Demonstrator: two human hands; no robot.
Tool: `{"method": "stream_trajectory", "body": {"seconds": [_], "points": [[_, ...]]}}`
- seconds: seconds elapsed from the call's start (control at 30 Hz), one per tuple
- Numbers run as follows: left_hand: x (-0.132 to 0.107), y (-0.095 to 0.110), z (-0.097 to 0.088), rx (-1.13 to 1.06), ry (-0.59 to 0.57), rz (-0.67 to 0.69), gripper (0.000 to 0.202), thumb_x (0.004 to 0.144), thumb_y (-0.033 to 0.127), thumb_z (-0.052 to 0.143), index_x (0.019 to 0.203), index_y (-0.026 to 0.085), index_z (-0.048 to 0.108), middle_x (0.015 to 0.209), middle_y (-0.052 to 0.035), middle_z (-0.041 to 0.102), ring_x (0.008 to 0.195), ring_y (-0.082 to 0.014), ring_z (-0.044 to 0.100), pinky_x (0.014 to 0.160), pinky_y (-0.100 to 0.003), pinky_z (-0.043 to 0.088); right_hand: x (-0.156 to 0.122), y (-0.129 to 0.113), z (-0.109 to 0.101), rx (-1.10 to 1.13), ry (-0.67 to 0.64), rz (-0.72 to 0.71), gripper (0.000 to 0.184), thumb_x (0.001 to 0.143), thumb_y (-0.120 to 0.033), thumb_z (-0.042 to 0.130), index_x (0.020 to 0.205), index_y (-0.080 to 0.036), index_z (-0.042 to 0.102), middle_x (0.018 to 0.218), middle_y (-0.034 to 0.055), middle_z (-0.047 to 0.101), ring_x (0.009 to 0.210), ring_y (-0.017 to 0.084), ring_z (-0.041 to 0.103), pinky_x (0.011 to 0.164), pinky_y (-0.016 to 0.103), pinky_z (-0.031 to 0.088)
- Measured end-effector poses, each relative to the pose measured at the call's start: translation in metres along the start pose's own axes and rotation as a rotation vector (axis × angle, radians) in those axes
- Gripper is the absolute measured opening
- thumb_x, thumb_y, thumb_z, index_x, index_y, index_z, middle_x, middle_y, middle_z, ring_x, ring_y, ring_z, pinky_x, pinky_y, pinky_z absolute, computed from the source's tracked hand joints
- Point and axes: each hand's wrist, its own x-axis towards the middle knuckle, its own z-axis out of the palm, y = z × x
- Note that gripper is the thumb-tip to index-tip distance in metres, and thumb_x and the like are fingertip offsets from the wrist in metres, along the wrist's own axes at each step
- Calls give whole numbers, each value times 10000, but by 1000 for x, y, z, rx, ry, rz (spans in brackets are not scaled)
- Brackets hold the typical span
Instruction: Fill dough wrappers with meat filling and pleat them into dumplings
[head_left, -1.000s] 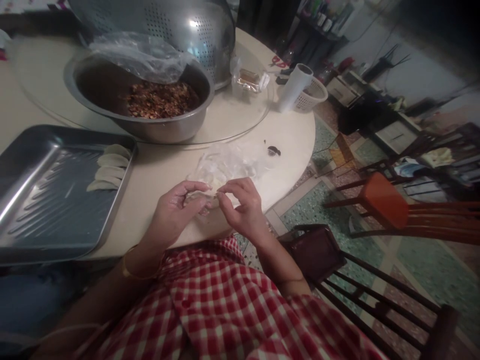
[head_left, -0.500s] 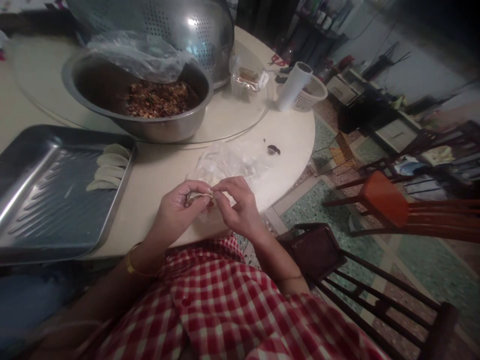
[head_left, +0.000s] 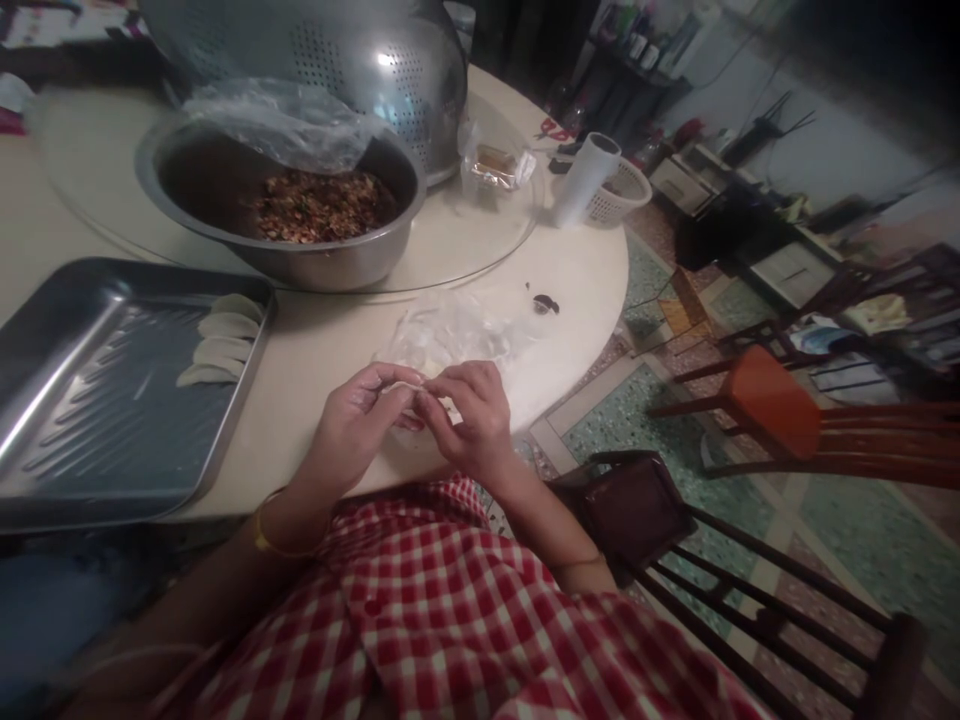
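Head view, left hand: the left hand [head_left: 351, 428] is curled, with thumb and forefinger pinched on the edge of a small pale dough dumpling [head_left: 407, 391].
Right hand: the right hand [head_left: 466, 420] meets it from the other side, its fingertips pinched on the same dumpling. The two hands touch at the fingertips.
Dumpling's place: it is held between both hands just above the near edge of the round cream table [head_left: 585, 290], and fingers hide most of it.
Just beyond the hands: a crumpled clear plastic bag [head_left: 461, 328] lies on the table with something pale inside.
To the left: a rectangular ribbed metal tray [head_left: 97, 420] carries four folded pale dumplings [head_left: 217, 340] in a row along its right side.
Farther back: a wide steel bowl [head_left: 337, 262] holds dark chopped filling [head_left: 319, 205], with a sheet of clear film [head_left: 277, 120] draped over its far rim. An upturned perforated steel colander [head_left: 360, 50] stands just behind it.
Far right of the table: a white paper roll [head_left: 583, 182] leans beside a white plastic basket [head_left: 628, 190].
Person: a red-and-white checked garment [head_left: 450, 620] and a thin gold bangle [head_left: 262, 532] on the left wrist.
Floor side: a dark wooden chair [head_left: 637, 505] stands near an orange stool [head_left: 772, 400].
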Motion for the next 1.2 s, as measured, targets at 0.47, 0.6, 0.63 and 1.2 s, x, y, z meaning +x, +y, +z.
{"method": "stream_trajectory", "body": {"seconds": [0.47,0.6,0.63,1.2], "points": [[0,11,5,-189,40,-59,225,718,301,768,821,166,620,785,10,688,634,-97,662,547,-168,536,-13,-2,3,-10,101,66,288,918,-252,591,1199,-190,601,995,86,671,900,199,620,778,362,539],[0,12,4,-204,3,-85,240,721,310,772,837,173,612,766,20,680,629,-104,668,542,-174,530,-16,1,4,-11,138,85,219,912,-241,597,1124,-226,650,959,57,678,870,185,629,755,349,538],[0,11,5,-203,-4,-92,236,724,308,768,836,174,611,785,18,685,637,-104,668,543,-176,530,-16,1,5,-10,149,83,187,909,-229,605,1086,-226,663,940,51,685,855,181,629,748,345,535],[-2,11,7,-107,42,-77,241,727,336,739,835,173,596,803,-1,692,620,-112,650,533,-201,526,-16,-4,8,20,203,74,143,918,-237,588,1048,-218,647,979,68,684,888,178,639,772,356,544]]}}
